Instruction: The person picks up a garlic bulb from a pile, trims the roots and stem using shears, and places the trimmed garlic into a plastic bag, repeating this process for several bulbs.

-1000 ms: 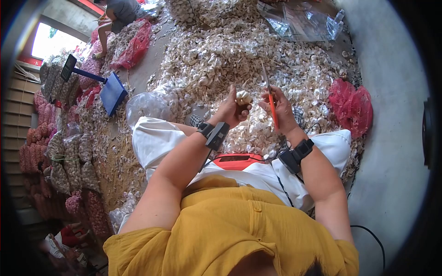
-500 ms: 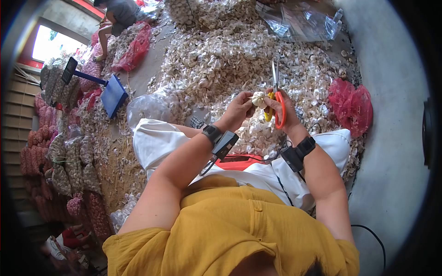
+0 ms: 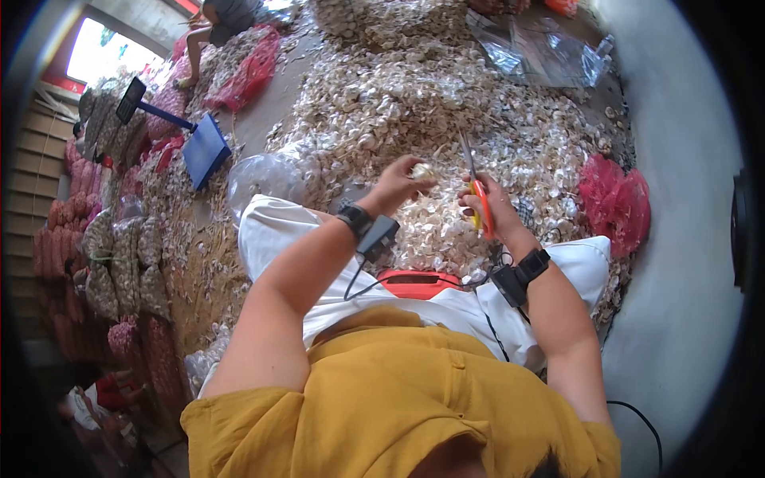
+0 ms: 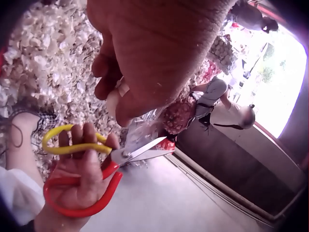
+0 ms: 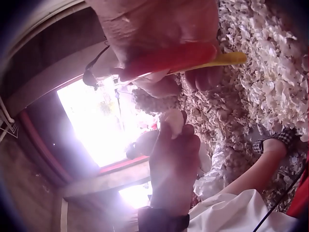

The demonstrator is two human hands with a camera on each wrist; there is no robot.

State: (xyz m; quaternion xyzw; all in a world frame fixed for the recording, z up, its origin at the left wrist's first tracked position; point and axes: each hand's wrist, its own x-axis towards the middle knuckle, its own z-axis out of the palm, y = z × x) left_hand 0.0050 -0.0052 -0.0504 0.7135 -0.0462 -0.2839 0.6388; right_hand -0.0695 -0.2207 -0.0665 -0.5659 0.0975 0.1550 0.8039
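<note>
The left hand (image 3: 394, 188) grips a whitish garlic bulb (image 3: 423, 171), fingers curled round it; in the right wrist view the bulb (image 5: 173, 121) shows at its fingertips. To its right, the right hand (image 3: 500, 212) holds scissors (image 3: 483, 209) with one red and one yellow handle, blades pointing away from the body. In the left wrist view the right hand (image 4: 79, 181) has its fingers in the handles, and the scissor blades (image 4: 145, 151) stand slightly apart. Scissors and bulb do not touch. Beneath both hands lies a wide heap of garlic skins (image 3: 398, 103).
A red mesh bag (image 3: 613, 203) lies at the right by the pale wall (image 3: 677, 239). At the left are a clear plastic bag (image 3: 267, 183), a blue scale (image 3: 205, 151) and filled net sacks (image 3: 127, 263). Another person (image 3: 227, 17) sits at the upper left.
The hands came together at the bulb half a second ago and are now apart, the left one still gripping a bulb. The surroundings have shifted slightly in the head view.
</note>
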